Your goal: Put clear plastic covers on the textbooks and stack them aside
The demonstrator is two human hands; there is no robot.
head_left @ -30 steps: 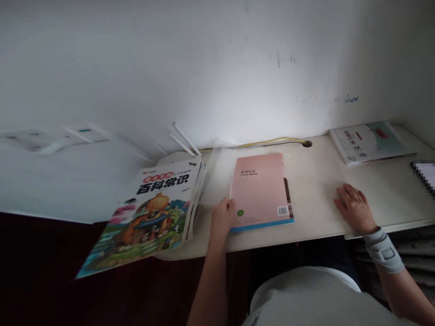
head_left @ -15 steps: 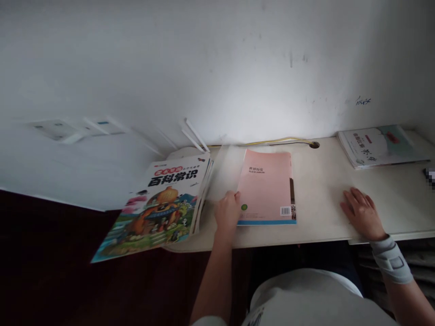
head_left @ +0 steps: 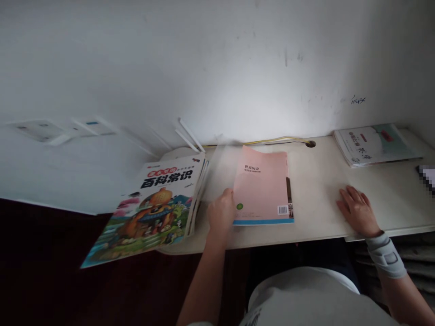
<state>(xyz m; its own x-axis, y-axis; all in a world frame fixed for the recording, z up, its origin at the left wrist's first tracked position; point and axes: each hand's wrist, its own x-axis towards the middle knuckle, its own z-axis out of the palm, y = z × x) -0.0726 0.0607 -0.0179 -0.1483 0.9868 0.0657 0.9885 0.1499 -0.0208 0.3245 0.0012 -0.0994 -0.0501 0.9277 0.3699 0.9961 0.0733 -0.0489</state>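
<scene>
1. Pink book [head_left: 261, 185] lies flat on the pale counter [head_left: 316, 217], back cover up, with a barcode at its lower right corner and a green dot at its lower left. It sits near the counter's front edge, roughly in the middle.
2. The left hand [head_left: 220, 213] is loosely closed on the book's lower left edge. The fingers are curled against the cover, and the forearm reaches up from below the counter.
3. The right hand [head_left: 356, 210] lies open and flat on the bare counter, palm down, well to the right of the pink book and holding nothing. A grey wrist brace [head_left: 385, 256] wraps the wrist.
4. Just left of the left hand is a stack of picture books [head_left: 152, 208] with a bright cartoon cover on top. It is tilted and overhangs the counter's left end.
5. Behind the pink book, a yellow cable [head_left: 272, 140] runs along the wall to a round cable hole [head_left: 310, 143].
6. At the far right corner, another small stack of white-covered booklets [head_left: 374, 144] lies against the wall [head_left: 217, 68].
</scene>
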